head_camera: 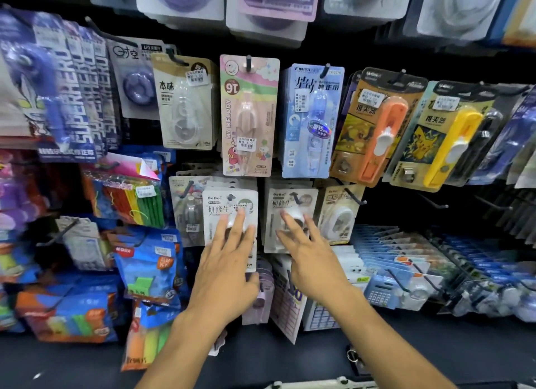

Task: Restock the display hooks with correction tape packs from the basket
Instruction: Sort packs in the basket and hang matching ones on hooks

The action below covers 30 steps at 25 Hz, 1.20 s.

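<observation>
Two white correction tape packs hang side by side on hooks in the middle row of the display. My left hand (229,261) lies with straight fingers against the left pack (229,207), covering its lower half. My right hand (307,252) presses flat on the right pack (290,206), whose hook (296,198) pokes out through its top. Above them hang a pink My Melody pack (249,116) and a blue pack (311,118). A white basket rim (327,384) shows at the bottom edge; its contents are hidden.
Packed hooks surround both hands: beige tape packs (185,101) upper left, orange (374,124) and yellow (441,136) clip pushers to the right, blue packets (145,264) lower left. Bare black hooks (432,201) stick out at right. A dark shelf (261,359) runs below.
</observation>
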{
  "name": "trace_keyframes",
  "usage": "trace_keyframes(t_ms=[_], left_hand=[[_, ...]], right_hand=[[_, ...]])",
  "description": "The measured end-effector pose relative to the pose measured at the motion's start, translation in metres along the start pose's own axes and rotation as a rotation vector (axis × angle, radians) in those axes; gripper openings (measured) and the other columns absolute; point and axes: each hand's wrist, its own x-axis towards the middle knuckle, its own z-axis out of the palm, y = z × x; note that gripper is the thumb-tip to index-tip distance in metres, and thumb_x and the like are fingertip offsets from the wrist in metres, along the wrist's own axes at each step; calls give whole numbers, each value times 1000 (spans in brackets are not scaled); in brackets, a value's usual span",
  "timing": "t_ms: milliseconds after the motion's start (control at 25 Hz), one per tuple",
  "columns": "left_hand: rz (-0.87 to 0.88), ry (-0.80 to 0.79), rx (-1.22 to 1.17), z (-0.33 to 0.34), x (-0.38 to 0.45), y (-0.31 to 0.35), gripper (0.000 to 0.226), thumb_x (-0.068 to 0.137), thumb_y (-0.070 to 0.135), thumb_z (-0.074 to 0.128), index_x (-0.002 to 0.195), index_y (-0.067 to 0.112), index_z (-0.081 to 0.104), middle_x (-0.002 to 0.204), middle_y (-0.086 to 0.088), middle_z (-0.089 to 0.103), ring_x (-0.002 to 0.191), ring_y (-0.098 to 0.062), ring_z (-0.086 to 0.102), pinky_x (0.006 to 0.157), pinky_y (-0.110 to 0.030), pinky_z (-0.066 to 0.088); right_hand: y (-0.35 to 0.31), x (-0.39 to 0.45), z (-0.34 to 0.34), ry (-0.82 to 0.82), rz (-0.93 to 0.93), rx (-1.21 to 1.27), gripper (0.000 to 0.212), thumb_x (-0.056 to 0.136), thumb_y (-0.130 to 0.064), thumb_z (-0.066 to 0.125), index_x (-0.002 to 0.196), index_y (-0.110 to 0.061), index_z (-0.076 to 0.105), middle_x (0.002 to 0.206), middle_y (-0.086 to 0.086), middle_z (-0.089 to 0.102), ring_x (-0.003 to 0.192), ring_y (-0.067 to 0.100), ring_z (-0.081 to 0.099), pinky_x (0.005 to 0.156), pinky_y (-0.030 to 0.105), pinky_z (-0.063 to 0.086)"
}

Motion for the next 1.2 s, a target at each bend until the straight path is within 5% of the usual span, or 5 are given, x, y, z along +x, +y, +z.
trace_keyframes(t_ms=[240, 600, 840, 1000, 1200], left_hand=[[-112, 154, -171, 40, -63, 21, 66, 88, 18, 65, 151, 19, 44, 164, -10, 29, 147, -32, 28, 116, -50, 30], [-14, -1334, 163, 198, -177, -8, 55, 96, 32, 65, 148, 23, 48, 148, -6, 51, 129, -26, 53, 100, -33, 48], [-183, -1150, -67, 236, -171, 11, 46, 94, 27, 63, 139, 31, 56, 136, -2, 64, 119, -24, 62, 97, -33, 51], [-247, -960, -123, 246, -177, 12, 33, 96, 17, 55, 122, 31, 68, 119, -1, 71, 100, -24, 69, 82, -31, 56], [-847, -689, -815, 248, -168, 16, 21, 95, 36, 70, 108, 19, 74, 97, -2, 78, 87, -20, 70, 76, -35, 53]], right_hand=[[6, -73, 42, 63, 26, 136, 63, 93, -11, 50, 154, -23, 38, 169, -7, 9, 151, 32, 22, 119, 50, 27], [40, -270, 237, -869, 186, 128, 66, 93, -17, 61, 154, -23, 34, 152, 6, 47, 131, 27, 52, 106, 38, 46], [45, -266, 286, -801, 184, -65, 98, 88, 7, 52, 161, -22, -7, 169, 5, -9, 155, 36, 5, 123, 53, 15], [52, -246, 287, -609, 174, -24, 58, 98, -2, 45, 148, -30, 40, 148, 1, 52, 139, 27, 42, 118, 47, 28], [65, -215, 239, -142, 649, 1118, 30, 105, -22, 52, 88, -4, 69, 74, 4, 63, 65, 17, 55, 62, 34, 46]])
